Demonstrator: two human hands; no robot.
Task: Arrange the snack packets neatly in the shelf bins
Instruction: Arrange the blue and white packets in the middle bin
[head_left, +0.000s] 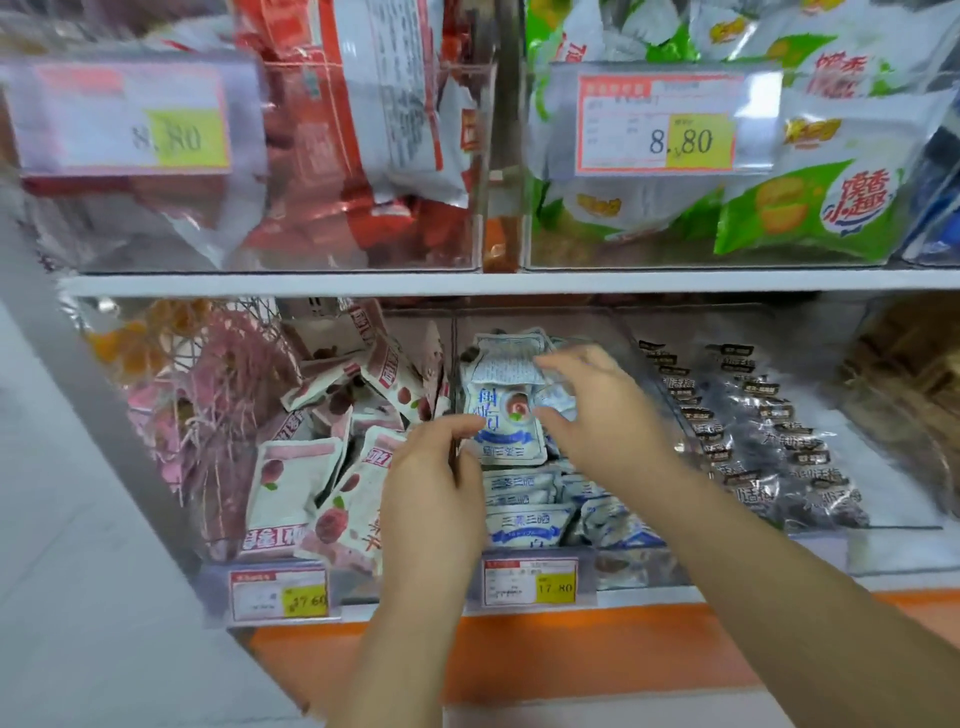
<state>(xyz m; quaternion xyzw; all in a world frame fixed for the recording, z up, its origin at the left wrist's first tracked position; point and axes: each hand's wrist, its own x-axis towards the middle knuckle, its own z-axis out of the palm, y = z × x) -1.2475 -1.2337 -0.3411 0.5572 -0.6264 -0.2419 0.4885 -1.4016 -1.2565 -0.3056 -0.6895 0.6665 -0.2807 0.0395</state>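
Blue-and-white snack packets (524, 525) fill the middle clear bin (597, 566) on the lower shelf. One blue-and-white packet (506, 415) stands upright at the back of that pile, between my two hands. My left hand (436, 483) is at its left edge, by the bin's divider, with thumb and curled fingers pinching that edge. My right hand (597, 410) reaches in from the right; its thumb touches the packet's right edge and its curved fingers close over a smaller blue-and-white packet (558, 397) behind. The picture is slightly blurred.
The left bin holds red-and-white packets (332, 467) lying in disorder; the right bin holds dark packets (753, 431) in rows. Price tags (530, 582) hang on the bin fronts. Above the white shelf board (467, 285) are bins of red bags (363, 130) and green bags (805, 208).
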